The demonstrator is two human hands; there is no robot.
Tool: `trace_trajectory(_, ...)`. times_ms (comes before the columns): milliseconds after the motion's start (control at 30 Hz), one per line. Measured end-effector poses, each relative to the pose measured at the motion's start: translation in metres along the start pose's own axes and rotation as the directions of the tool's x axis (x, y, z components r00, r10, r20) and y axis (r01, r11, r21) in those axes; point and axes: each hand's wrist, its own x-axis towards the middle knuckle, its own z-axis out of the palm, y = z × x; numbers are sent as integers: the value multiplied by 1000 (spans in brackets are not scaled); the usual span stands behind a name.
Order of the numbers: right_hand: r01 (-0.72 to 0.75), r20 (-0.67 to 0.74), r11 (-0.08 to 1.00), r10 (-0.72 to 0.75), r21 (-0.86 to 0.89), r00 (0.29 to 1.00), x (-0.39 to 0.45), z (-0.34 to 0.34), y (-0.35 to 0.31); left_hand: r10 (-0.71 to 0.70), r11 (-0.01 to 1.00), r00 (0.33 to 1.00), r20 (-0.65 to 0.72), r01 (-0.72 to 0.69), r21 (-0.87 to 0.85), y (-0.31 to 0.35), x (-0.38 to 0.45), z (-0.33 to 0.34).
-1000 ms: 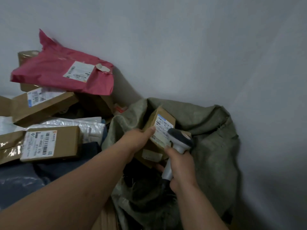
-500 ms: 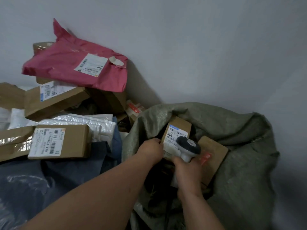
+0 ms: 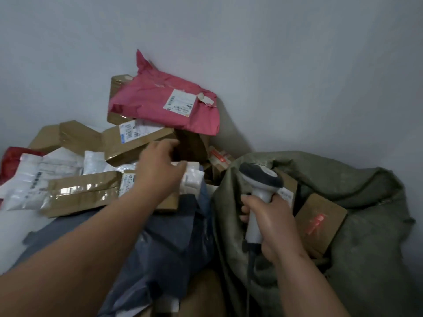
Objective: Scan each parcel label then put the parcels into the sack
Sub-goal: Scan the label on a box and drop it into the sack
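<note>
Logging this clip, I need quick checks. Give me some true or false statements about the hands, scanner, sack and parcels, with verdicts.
1. The right hand grips the scanner. True.
2. The left hand holds a box over the sack. False: it reaches over the parcel pile, holding nothing.
3. The pink mailer lies inside the sack. False: it sits atop the pile by the wall.
4. Red scanner light falls on a box in the sack. True.
</note>
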Motion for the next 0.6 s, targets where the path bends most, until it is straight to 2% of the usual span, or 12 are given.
trace_trajectory(100,16,104,1000,-13,-23,995,-21,49,-7,-218,976,971,-103,220,6,-45,-2,-50)
trace_trajectory(133,17,135,999,-12,-33,991,-25,65,-9,-289,957,952,-100,291,9,-59,-4,-63)
trace_trajectory(233,13,201,998,-1,-62,980,-32,108,-15,-425,905,904,36,425,0,-92,-16,-89)
trace_trajectory(433,-4,230,999,16,-53,973,-29,163,-9,-377,926,875,304,347,150,-122,-30,-89)
trace_trajectory(500,-26,223,999,29,-19,974,-28,169,-5,-363,929,849,383,359,85,-127,-29,-82)
trace_trajectory(600,-22,169,1000,19,10,985,-31,170,-1,-364,873,831,421,462,-157,-126,-30,-79)
